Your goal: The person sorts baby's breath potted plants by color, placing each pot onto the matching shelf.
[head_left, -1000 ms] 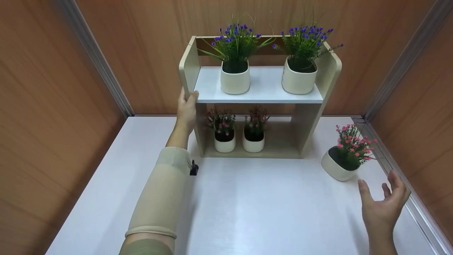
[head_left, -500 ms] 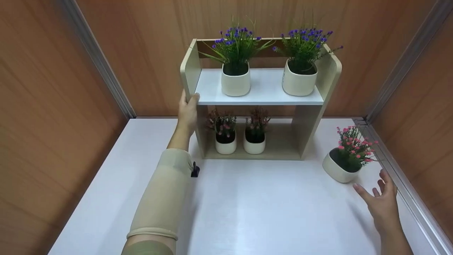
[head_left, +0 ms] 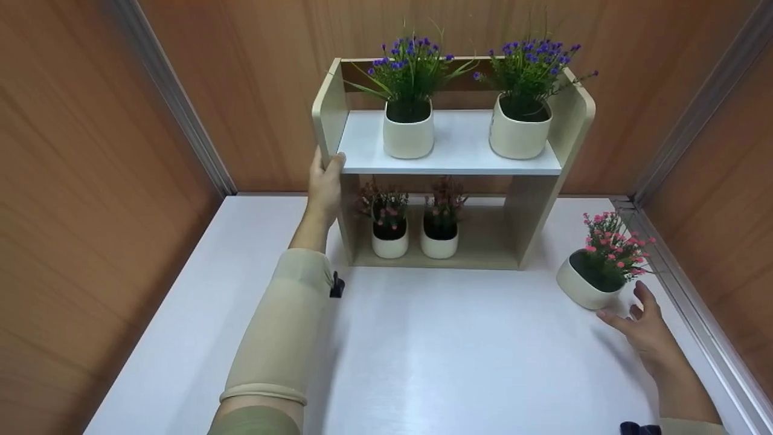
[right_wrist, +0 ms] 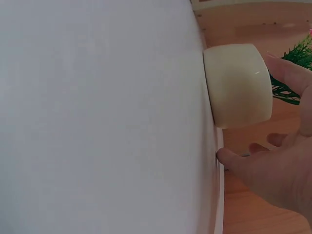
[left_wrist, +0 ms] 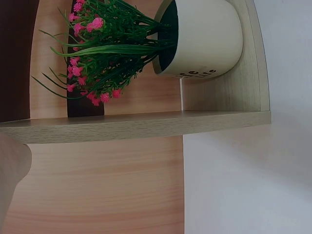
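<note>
— White tabletop (head_left: 423, 362), wood-panelled walls. Left hand (head_left: 325, 184)?
— Gripping the left side panel of the shelf unit (head_left: 329, 109), thumb on its front edge.
— Right hand (head_left: 643, 326)?
— Fingers spread, just beside the pink-flower pot (head_left: 583, 287), which stands on the table right of the shelf; contact unclear.

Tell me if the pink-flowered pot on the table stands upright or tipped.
Tipped: the cream pot with pink flowers leans left on the white table.
</note>
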`<state>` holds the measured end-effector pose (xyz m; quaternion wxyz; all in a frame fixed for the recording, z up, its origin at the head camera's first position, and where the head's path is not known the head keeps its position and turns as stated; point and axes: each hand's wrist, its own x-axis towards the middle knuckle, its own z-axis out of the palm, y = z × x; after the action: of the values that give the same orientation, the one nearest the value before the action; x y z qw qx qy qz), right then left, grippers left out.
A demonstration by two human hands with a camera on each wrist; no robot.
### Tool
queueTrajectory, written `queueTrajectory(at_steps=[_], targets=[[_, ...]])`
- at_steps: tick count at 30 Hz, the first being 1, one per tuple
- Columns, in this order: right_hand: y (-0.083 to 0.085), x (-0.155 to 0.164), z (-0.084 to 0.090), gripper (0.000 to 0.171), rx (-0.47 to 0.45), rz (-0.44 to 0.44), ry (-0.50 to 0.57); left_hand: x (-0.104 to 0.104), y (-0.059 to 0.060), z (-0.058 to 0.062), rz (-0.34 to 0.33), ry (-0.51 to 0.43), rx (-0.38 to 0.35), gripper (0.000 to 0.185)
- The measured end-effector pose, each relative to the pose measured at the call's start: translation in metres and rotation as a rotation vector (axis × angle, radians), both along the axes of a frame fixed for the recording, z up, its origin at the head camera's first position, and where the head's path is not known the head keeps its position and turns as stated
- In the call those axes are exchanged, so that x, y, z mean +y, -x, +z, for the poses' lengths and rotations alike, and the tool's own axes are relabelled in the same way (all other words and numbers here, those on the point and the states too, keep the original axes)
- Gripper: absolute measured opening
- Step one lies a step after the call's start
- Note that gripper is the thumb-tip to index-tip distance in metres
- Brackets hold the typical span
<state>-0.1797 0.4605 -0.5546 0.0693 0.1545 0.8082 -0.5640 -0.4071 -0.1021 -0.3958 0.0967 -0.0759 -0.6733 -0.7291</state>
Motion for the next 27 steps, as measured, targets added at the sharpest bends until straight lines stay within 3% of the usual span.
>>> queueTrajectory(at_steps=[11, 19, 27], targets=[[0.026, 0.000, 0.004, 0.124, 0.005, 0.066, -0.076, 0.000, -0.002, 0.001, -0.012, -0.029, 0.000, 0.073], [0.031, -0.010, 0.000, 0.116, 0.096, 0.014, -0.069, -0.001, -0.001, 0.000, -0.006, -0.042, -0.005, 0.073], [0.028, -0.017, 0.005, 0.117, 0.067, -0.060, -0.143, 0.000, 0.000, 0.000, 0.004, -0.033, 0.010, 0.069]])
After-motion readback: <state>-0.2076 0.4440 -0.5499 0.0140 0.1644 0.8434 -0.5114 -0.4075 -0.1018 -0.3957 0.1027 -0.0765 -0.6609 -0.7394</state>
